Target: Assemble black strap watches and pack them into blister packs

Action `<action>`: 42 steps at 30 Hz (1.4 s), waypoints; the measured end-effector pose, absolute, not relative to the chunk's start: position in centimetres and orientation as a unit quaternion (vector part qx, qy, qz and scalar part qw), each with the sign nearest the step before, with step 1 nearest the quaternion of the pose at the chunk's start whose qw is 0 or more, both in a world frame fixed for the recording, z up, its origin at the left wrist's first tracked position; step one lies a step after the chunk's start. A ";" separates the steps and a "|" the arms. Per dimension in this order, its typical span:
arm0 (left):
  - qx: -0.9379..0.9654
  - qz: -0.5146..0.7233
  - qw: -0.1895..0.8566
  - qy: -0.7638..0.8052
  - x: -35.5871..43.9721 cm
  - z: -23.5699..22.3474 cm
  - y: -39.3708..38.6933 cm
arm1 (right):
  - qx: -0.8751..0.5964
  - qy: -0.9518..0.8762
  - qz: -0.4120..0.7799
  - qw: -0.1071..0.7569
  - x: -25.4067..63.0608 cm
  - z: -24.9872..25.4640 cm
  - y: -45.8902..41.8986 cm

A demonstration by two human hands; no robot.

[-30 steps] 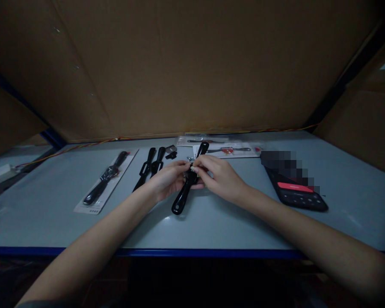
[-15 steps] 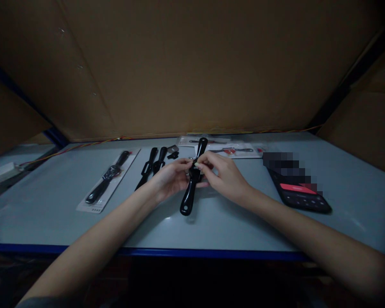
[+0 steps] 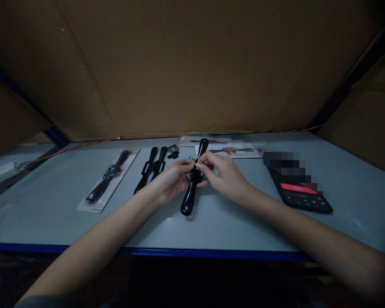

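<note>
**Black spokeshave (image 3: 188,196) gripped at its middle over the worktop (image 3: 244,231)**

Through the head camera I have the black spokeshave in front of me, slanting, its far handle leaning to the right; I take it as my landmark. My left hand (image 3: 175,182) grasps it from its left side, fingers around and under the middle. My right hand (image 3: 226,173) comes from its right, thumb and forefinger pinched together at the middle; whether they grip a small part there, I cannot tell.

Left of the spokeshave lie a loose spokeshave (image 3: 146,169) and, nearer to it, a second loose spokeshave (image 3: 161,160), partly hidden behind my left arm. Farther left is a carded spokeshave (image 3: 98,190) in clear wrap. Beyond the landmark, slightly left, sit a grey piece (image 3: 173,149) and a small black part (image 3: 173,155). Behind it and to its right, flat packs (image 3: 240,149) overlap. Well to its right rests a dark phone (image 3: 304,200) with a red bar on its screen.
</note>
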State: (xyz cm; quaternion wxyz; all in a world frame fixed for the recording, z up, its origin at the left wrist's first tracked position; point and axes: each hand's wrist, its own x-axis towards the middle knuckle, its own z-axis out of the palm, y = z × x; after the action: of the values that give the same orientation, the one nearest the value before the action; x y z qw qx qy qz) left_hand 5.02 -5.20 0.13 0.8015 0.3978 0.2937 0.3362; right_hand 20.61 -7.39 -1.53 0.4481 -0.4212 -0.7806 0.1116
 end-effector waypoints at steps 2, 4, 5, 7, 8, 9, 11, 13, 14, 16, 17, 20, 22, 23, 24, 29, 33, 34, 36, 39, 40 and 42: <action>0.393 0.341 0.802 0.294 5.0 0.1 -5.2 | -0.424 -0.784 0.088 0.445 20.6 -1.5 -7.4; 0.387 0.344 0.805 0.290 5.0 0.1 -5.1 | -0.428 -0.787 0.083 0.436 20.6 -1.3 -7.4; 0.384 0.345 0.807 0.286 5.0 0.1 -5.1 | -0.432 -0.787 0.087 0.433 20.6 -1.3 -7.4; 0.377 0.348 0.811 0.282 4.9 0.0 -5.0 | -0.435 -0.785 0.100 0.429 20.7 -1.2 -7.5; 0.371 0.349 0.813 0.283 4.9 -0.1 -4.9 | -0.435 -0.784 0.107 0.430 20.7 -1.2 -7.5; 0.363 0.351 0.815 0.284 4.9 -0.1 -4.9 | -0.435 -0.782 0.112 0.433 20.6 -1.2 -7.5; 0.347 0.353 0.821 0.284 4.9 0.0 -4.9 | -0.435 -0.775 0.116 0.443 20.6 -1.3 -7.5; 0.334 0.354 0.828 0.279 4.9 0.2 -5.0 | -0.439 -0.767 0.112 0.455 20.5 -1.4 -7.5; 0.328 0.352 0.831 0.278 4.9 0.4 -5.1 | -0.441 -0.764 0.107 0.459 20.4 -1.4 -7.5; 0.320 0.347 0.835 0.284 5.0 0.6 -5.1 | -0.444 -0.762 0.096 0.461 20.3 -1.4 -7.6; 0.319 0.344 0.834 0.290 5.0 0.6 -5.2 | -0.445 -0.763 0.093 0.459 20.2 -1.4 -7.6; 0.328 0.343 0.827 0.302 5.2 0.5 -5.3 | -0.442 -0.768 0.108 0.450 20.2 -1.5 -7.6; 0.330 0.347 0.823 0.306 5.3 0.4 -5.4 | -0.433 -0.773 0.130 0.445 20.2 -1.6 -7.6; 0.327 0.349 0.823 0.307 5.3 0.4 -5.4 | -0.430 -0.774 0.138 0.444 20.2 -1.6 -7.5; 0.324 0.351 0.823 0.307 5.4 0.3 -5.4 | -0.427 -0.775 0.142 0.444 20.2 -1.7 -7.5; 0.302 0.333 0.842 0.299 5.4 0.3 -5.2 | -0.440 -0.769 0.137 0.443 20.2 -1.6 -7.6; 0.283 0.325 0.851 0.300 5.3 0.1 -5.0 | -0.441 -0.759 0.165 0.449 20.0 -1.7 -7.6; 0.281 0.327 0.850 0.302 5.3 0.0 -5.0 | -0.441 -0.755 0.180 0.452 20.0 -1.7 -7.6; 0.281 0.327 0.850 0.303 5.3 -0.1 -4.9 | -0.439 -0.743 0.211 0.459 19.9 -1.8 -7.6; 0.293 0.329 0.844 0.304 5.3 -0.1 -5.1 | -0.437 -0.730 0.238 0.469 19.9 -2.0 -7.7; 0.300 0.331 0.841 0.305 5.3 0.0 -5.1 | -0.437 -0.727 0.240 0.471 19.8 -2.0 -7.7; 0.310 0.332 0.837 0.306 5.3 0.0 -5.3 | -0.440 -0.726 0.236 0.473 19.8 -2.0 -7.8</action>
State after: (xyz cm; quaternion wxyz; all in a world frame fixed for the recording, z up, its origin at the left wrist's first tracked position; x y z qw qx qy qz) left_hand 5.33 -5.28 0.04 0.8365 0.3101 0.3063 0.3320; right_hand 19.79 -7.77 -1.96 0.4728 -0.4402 -0.7257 0.2365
